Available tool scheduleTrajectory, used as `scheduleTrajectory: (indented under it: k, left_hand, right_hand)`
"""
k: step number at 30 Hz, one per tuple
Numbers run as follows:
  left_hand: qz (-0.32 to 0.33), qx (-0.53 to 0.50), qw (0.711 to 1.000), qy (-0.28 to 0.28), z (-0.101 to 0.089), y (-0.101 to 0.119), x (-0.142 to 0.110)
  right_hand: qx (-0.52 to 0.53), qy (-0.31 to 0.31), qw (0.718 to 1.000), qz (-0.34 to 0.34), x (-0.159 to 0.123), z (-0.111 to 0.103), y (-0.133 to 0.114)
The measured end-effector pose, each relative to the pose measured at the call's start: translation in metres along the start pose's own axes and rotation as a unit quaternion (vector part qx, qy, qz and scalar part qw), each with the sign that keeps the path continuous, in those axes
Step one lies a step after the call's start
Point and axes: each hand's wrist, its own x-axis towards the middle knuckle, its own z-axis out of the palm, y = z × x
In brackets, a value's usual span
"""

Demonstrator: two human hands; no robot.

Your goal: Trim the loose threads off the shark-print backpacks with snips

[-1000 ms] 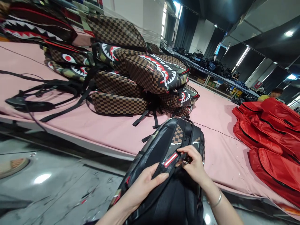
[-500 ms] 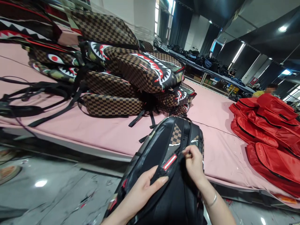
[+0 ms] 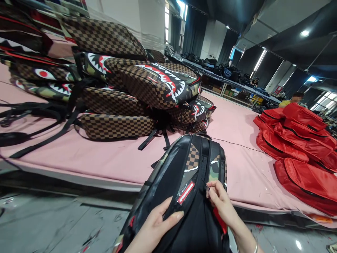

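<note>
A black backpack (image 3: 162, 188) with checkered and camouflage panels stands before me against the table edge, its strap side facing me. My left hand (image 3: 161, 222) is closed round a shoulder strap (image 3: 193, 172), thumb on top, just below the strap's red label (image 3: 185, 193). On the other side of that strap, my right hand (image 3: 220, 199) pinches with thumb and fingertips; a thin dark bit shows at the tips, too small to name. A red patch (image 3: 220, 219) shows on the backpack below the right hand.
Checkered backpacks with shark-mouth prints (image 3: 155, 84) are piled on the pink-covered table (image 3: 237, 123), black straps (image 3: 50, 130) trailing at left. Red bags (image 3: 295, 140) are stacked at right. A person (image 3: 292, 100) is behind them. Dark bags lie on a far table (image 3: 231, 82).
My right hand has moved slightly down along the strap, still pinching. A red patch and more of the camouflage panel now show. My left hand keeps its hold; the view has shifted a little right.
</note>
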Motion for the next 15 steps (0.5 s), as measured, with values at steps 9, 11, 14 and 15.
scheduleTrajectory:
  k: [9, 11, 14, 15]
  left_hand:
    - [0.001, 0.004, 1.0, 0.001, -0.002, -0.008, 0.004]
    - [0.002, 0.006, 1.0, -0.003, -0.001, -0.007, 0.003]
    - [0.009, 0.005, 1.0, 0.018, 0.004, -0.003, -0.001]
    - [0.012, 0.008, 1.0, 0.022, 0.005, -0.002, -0.002]
  right_hand:
    - [-0.003, 0.068, 0.997, -0.045, -0.012, 0.008, -0.015]
    - [0.001, 0.07, 0.996, -0.051, -0.013, 0.011, -0.014]
    - [0.002, 0.101, 0.993, -0.067, -0.012, 0.017, -0.01]
    - [0.002, 0.106, 0.992, -0.07, -0.011, 0.018, -0.009]
